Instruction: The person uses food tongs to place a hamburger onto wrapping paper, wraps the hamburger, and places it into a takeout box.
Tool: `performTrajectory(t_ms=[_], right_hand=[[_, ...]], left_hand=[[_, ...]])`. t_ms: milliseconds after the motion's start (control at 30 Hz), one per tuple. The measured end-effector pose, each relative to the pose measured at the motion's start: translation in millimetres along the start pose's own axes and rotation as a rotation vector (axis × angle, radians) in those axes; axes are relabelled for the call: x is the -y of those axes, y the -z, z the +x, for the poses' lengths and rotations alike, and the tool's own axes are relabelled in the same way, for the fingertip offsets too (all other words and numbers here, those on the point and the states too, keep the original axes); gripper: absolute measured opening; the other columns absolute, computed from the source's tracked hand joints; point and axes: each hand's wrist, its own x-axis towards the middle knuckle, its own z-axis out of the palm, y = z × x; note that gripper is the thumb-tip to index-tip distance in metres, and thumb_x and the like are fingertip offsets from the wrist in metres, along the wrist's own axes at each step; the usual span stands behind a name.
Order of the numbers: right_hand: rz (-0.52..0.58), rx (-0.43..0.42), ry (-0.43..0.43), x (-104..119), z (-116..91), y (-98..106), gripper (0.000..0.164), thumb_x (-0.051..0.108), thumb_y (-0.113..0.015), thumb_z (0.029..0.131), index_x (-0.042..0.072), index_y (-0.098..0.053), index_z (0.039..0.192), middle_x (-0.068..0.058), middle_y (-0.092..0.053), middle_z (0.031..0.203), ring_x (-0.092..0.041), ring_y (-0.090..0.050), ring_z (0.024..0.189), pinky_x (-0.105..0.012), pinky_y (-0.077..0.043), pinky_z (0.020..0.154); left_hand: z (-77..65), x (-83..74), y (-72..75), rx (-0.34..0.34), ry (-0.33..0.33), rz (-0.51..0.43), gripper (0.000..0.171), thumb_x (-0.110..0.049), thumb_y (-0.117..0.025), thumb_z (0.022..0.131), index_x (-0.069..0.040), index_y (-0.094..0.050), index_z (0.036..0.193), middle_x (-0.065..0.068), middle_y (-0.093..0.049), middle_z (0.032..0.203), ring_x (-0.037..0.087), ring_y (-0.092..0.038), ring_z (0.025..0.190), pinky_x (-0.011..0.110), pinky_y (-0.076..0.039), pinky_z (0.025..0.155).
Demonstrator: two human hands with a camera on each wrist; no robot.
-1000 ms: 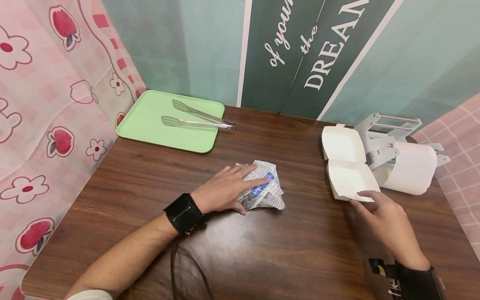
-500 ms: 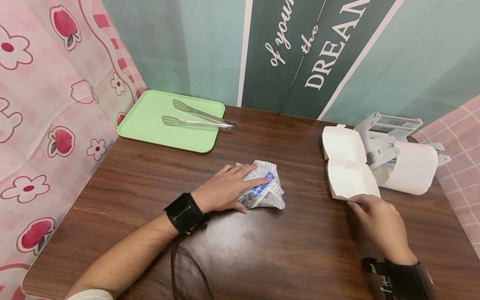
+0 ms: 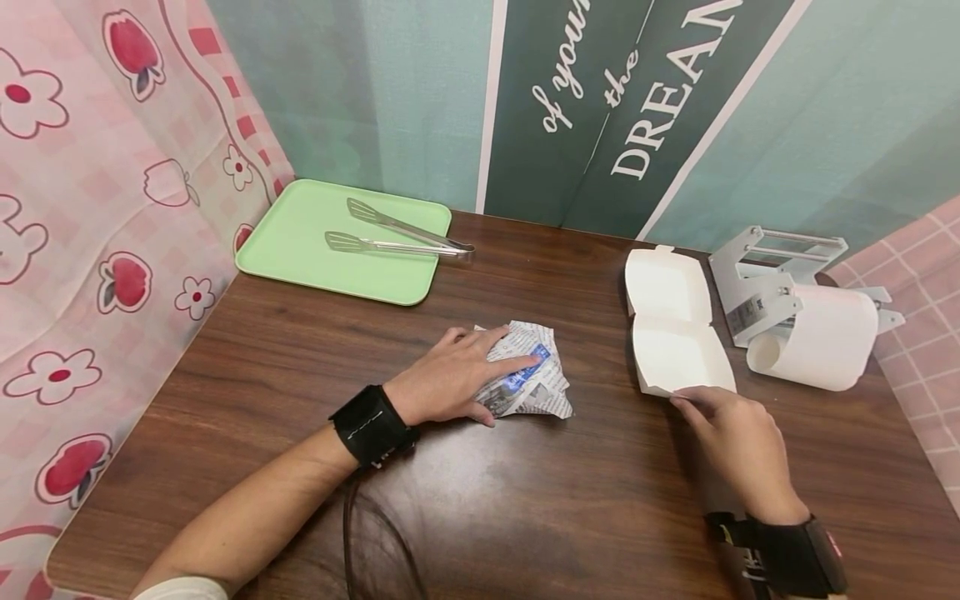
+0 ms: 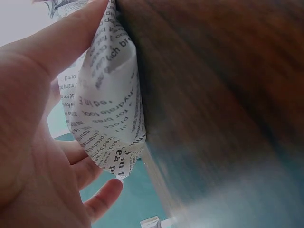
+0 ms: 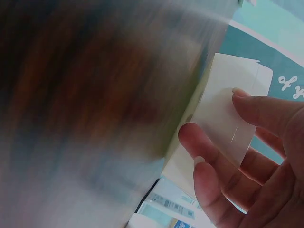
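The right hand [image 3: 738, 446] has its thumb and at least one finger pinching the near wall of a white box [image 3: 678, 354], the thumb on the outer face; the right wrist view shows other fingers curled beside that wall. A thin edge like this seems a natural place to steer the box from, since it leaves the inside uncovered. The left hand [image 3: 453, 379] lies with fingers spread across a paper-wrapped packet [image 3: 542, 396], its thumb at the packet's near side. That light cover probably keeps the loose, newspaper-print folds from springing up and the packet from sliding.

The packet sits near the middle of the wooden surface [image 3: 547, 492], well apart from the box on the right. The box stands open, its lid folded back away from the person, presumably so that the base can be reached from above. Just right of it stands a metal holder [image 3: 752, 292] with a white roll [image 3: 832, 333]. At the far left, tongs [image 3: 405, 248] lie on a green tray [image 3: 296, 254], their joined end overhanging its right edge, which likely makes them easier to pick up.
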Motion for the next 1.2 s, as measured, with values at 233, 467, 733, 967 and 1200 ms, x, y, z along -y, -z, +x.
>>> performTrajectory(t_ms=[233, 467, 733, 967, 1200], right_hand=[[0.011, -0.019, 0.077, 13, 1, -7, 0.011, 0.012, -0.082, 0.083, 0.009, -0.080, 0.093, -0.018, -0.077, 0.088, -0.048, -0.070, 0.076, -0.058, -0.048, 0.055], [0.061, -0.024, 0.132, 31, 4, -15, 0.008, 0.006, -0.082, 0.081, 0.006, -0.077, 0.088, -0.013, -0.077, 0.081, -0.039, -0.073, 0.076, -0.057, -0.054, 0.067], [0.085, -0.002, 0.165, 50, 5, -19, 0.007, 0.004, -0.080, 0.082, 0.007, -0.076, 0.087, -0.010, -0.077, 0.081, -0.037, -0.074, 0.076, -0.055, -0.054, 0.065], [0.093, 0.019, 0.209, 62, 6, -23, 0.006, 0.004, -0.079, 0.084, 0.007, -0.076, 0.088, -0.009, -0.077, 0.082, -0.032, -0.075, 0.077, -0.052, -0.055, 0.067], [0.102, 0.040, 0.223, 72, 5, -25, 0.006, 0.005, -0.079, 0.084, 0.008, -0.075, 0.088, -0.008, -0.077, 0.083, -0.029, -0.075, 0.077, -0.049, -0.057, 0.068]], left_hand=[[0.4, -0.6, 0.3, 0.011, 0.012, -0.010, 0.102, -0.059, -0.078, 0.076, -0.041, -0.023, 0.160, 0.017, -0.027, 0.166, 0.029, -0.036, 0.150, 0.052, -0.034, 0.113], [0.4, -0.6, 0.0, 0.011, 0.028, -0.011, 0.104, -0.061, -0.079, 0.075, -0.041, -0.023, 0.161, 0.016, -0.030, 0.164, 0.028, -0.037, 0.148, 0.052, -0.036, 0.112], [0.8, -0.2, 0.5, 0.029, 0.057, -0.068, 0.105, -0.059, -0.081, 0.074, -0.040, -0.024, 0.161, 0.015, -0.028, 0.165, 0.029, -0.036, 0.149, 0.056, -0.034, 0.115], [1.3, 0.4, -0.6, 0.027, 0.060, -0.073, 0.106, -0.060, -0.081, 0.074, -0.040, -0.023, 0.161, 0.015, -0.028, 0.165, 0.028, -0.036, 0.149, 0.057, -0.034, 0.115], [1.0, 0.9, 0.4, 0.042, 0.089, -0.094, 0.109, -0.061, -0.081, 0.074, -0.039, -0.020, 0.162, 0.016, -0.027, 0.165, 0.031, -0.034, 0.150, 0.061, -0.030, 0.118]])
